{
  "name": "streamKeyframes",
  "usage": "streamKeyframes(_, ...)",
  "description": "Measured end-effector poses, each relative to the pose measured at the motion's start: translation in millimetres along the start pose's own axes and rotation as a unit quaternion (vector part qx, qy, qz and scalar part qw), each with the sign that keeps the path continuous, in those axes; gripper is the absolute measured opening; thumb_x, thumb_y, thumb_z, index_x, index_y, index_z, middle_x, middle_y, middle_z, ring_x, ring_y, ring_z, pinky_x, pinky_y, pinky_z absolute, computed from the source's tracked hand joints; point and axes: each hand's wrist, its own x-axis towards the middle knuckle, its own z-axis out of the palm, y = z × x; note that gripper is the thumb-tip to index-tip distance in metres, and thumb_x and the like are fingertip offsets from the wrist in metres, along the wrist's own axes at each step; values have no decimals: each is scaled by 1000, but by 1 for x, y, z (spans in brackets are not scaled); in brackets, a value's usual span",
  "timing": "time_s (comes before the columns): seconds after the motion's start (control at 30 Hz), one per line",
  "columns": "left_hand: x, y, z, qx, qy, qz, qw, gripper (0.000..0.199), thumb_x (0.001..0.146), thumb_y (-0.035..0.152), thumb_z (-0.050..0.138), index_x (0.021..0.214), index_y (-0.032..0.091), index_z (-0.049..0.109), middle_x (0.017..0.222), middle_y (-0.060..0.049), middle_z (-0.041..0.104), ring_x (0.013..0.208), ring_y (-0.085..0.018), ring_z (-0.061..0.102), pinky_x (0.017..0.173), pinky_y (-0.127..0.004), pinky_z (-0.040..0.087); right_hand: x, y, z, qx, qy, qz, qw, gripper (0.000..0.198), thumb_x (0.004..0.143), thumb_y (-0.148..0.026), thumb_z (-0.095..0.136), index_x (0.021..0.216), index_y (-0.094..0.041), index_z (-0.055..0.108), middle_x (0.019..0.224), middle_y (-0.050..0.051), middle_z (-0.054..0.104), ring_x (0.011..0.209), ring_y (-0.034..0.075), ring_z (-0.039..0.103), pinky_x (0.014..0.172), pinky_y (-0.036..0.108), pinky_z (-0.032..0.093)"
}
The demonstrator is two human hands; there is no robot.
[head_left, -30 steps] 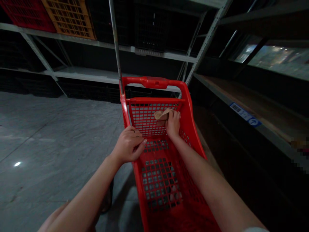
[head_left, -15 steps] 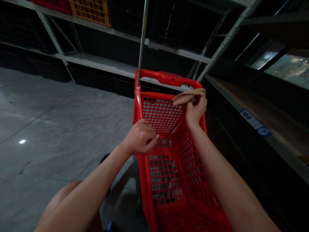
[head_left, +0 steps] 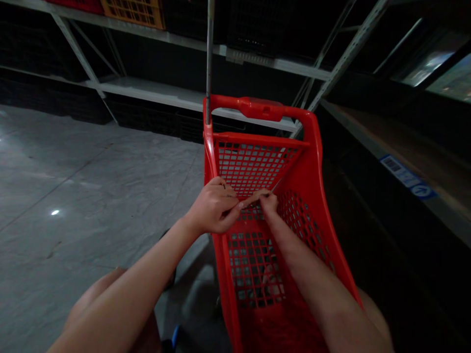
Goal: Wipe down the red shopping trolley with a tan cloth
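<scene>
Head view. The left hand (head_left: 212,208) is closed around the left rim of the red cart (head_left: 316,162), fingers curled over the edge and the thumb pointing inward toward the right hand. Its grip is tight on the rim, at the point where the mesh front wall meets the side.

The right hand (head_left: 269,202) reaches down inside the cart, low against the mesh front wall. Its fingers are pinched together on a small tan cloth (head_left: 253,198), of which only a thin strip shows between the two hands. The cloth lies at the fingertips of the right hand, against the mesh, with its free end just beside the left thumb; whether it touches that thumb cannot be told. How much of the cloth is folded into the grip is hidden by the fingers.

A grey metal pole (head_left: 209,54) stands upright at the cart's left front corner, beside the red handle bar (head_left: 259,108). The cart stands on a grey floor (head_left: 73,196). Metal shelving (head_left: 154,95) runs behind it, with an orange crate (head_left: 136,12) on an upper level. To the right, a darker shelf carries a blue and white label (head_left: 406,177) on its front edge.
</scene>
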Motion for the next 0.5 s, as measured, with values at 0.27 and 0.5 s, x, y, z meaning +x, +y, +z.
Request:
streamKeyframes(0.27,1,3,8,-42,48,4,998,38,92,16,45,55,21,41,52,3,51,52,-12,46,71,-34,43,71,-140,-30,114,154,-173,966,19,80,-21,52,96,-18,64,91,1,67,83,15,63,79,29,53)
streamKeyframes(0.5,2,4,10,-54,49,-1,997,37,92,15,45,56,21,40,53,2,52,54,-12,46,71,-34,43,40,-109,-26,-32,125,-218,967,11,78,-21,52,85,-21,61,96,6,63,100,22,58,98,40,46)
